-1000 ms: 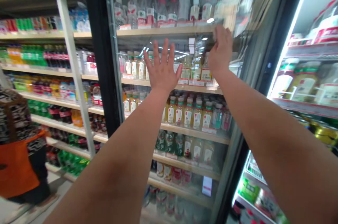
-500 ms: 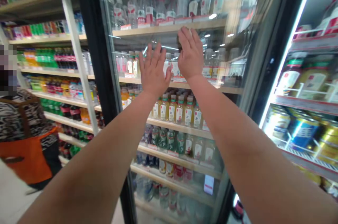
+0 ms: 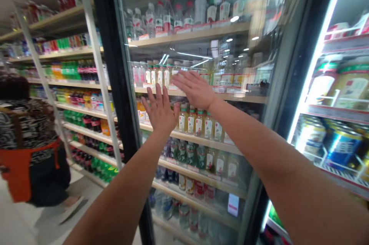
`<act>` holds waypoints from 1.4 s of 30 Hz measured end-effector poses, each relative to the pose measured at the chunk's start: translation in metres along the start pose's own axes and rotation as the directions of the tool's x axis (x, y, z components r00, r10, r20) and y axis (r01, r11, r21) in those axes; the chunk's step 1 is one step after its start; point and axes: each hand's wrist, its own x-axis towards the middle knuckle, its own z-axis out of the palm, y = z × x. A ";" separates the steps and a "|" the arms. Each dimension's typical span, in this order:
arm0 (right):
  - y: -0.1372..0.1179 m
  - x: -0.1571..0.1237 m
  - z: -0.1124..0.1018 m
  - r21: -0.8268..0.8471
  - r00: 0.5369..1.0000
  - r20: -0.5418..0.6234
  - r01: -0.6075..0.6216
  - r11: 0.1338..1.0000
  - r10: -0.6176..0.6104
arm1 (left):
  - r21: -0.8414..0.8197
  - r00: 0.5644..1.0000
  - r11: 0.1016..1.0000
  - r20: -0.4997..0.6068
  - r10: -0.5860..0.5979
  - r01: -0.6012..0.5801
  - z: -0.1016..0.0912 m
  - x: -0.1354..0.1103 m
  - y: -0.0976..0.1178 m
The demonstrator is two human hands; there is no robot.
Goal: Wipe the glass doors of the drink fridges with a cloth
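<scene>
Both my hands lie flat on the glass door (image 3: 248,95) of a drinks fridge. My left hand (image 3: 160,109) is open, fingers spread and pointing up, pressed on the glass near the door's black left frame (image 3: 115,83). My right hand (image 3: 193,89) is open too, fingers stretched toward the left, resting on the glass just above and right of the left hand. Neither hand holds anything. Through the glass show rows of bottled drinks (image 3: 198,124) on wooden shelves.
A person in a striped top and orange apron (image 3: 20,149) crouches at the left by open shelves of soft drinks (image 3: 77,99). At the right, the lit fridge interior (image 3: 343,122) holds large bottles and cans on wire racks.
Both hands slid down and to the left across the glass. The right hand turned from fingers-up to fingers pointing left. The view swung slightly right, and the crouching person shows further left.
</scene>
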 end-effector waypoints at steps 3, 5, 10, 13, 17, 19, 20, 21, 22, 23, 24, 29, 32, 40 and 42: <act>-0.007 -0.003 0.008 0.049 0.837 -0.357 -0.426 0.903 0.414 | -0.013 1.000 1.000 0.016 -0.019 0.019 -0.001 -0.001 0.001; -0.018 -0.011 0.014 0.039 0.816 -0.393 -0.446 0.894 0.424 | -0.013 1.000 1.000 0.019 -0.019 0.019 -0.002 -0.002 0.001; -0.047 -0.039 0.021 -0.048 0.990 -0.130 -0.060 0.997 0.053 | -0.015 1.000 1.000 0.017 -0.010 0.010 -0.003 -0.004 0.001; -0.059 -0.047 0.026 -0.044 0.803 -0.432 -0.473 0.880 0.410 | -0.052 1.000 0.999 -0.005 0.001 -0.002 -0.004 -0.005 0.000; -0.074 -0.053 0.031 -0.018 0.697 -0.525 -0.584 0.812 0.489 | -0.091 1.000 0.996 -0.005 0.024 -0.025 -0.006 -0.007 0.000; -0.076 -0.060 0.027 -0.061 0.874 -0.339 -0.390 0.919 0.349 | -0.102 0.999 0.994 0.000 0.036 -0.036 -0.008 -0.009 -0.001; -0.075 -0.063 0.024 -0.062 0.931 -0.246 -0.292 0.954 0.269 | -0.106 0.999 0.993 0.004 0.042 -0.041 -0.008 -0.009 -0.001; -0.074 -0.066 0.022 -0.057 0.959 -0.184 -0.228 0.972 0.214 | -0.110 0.999 0.993 0.011 0.050 -0.049 -0.009 -0.010 -0.002; -0.072 -0.068 0.020 -0.056 0.965 -0.167 -0.214 0.975 0.202 | -0.111 0.998 0.992 0.018 0.059 -0.057 -0.009 -0.011 -0.003; -0.072 -0.069 0.019 -0.060 0.950 -0.203 -0.254 0.965 0.238 | -0.111 0.997 0.992 0.027 0.069 -0.066 -0.009 -0.011 -0.003; -0.074 -0.068 0.020 -0.060 0.902 -0.294 -0.346 0.936 0.315 | -0.110 0.996 0.991 0.039 0.079 -0.075 -0.009 -0.012 -0.004; -0.108 -0.060 0.043 0.047 0.651 -0.527 -0.620 0.784 0.546 | -0.133 0.980 0.980 0.114 0.161 -0.146 -0.009 -0.016 -0.008; -0.114 -0.070 0.042 0.042 0.860 -0.282 -0.432 0.901 0.425 | -0.152 0.973 0.973 0.128 0.194 -0.174 -0.011 -0.018 -0.009; -0.102 -0.104 0.031 -0.079 0.674 -0.473 -0.674 0.735 0.567 | -0.170 0.972 0.966 0.098 0.214 -0.195 -0.009 -0.021 -0.009; -0.106 -0.110 0.032 -0.075 0.827 -0.265 -0.530 0.845 0.495 | -0.197 0.974 0.964 0.101 0.203 -0.180 -0.008 -0.020 -0.010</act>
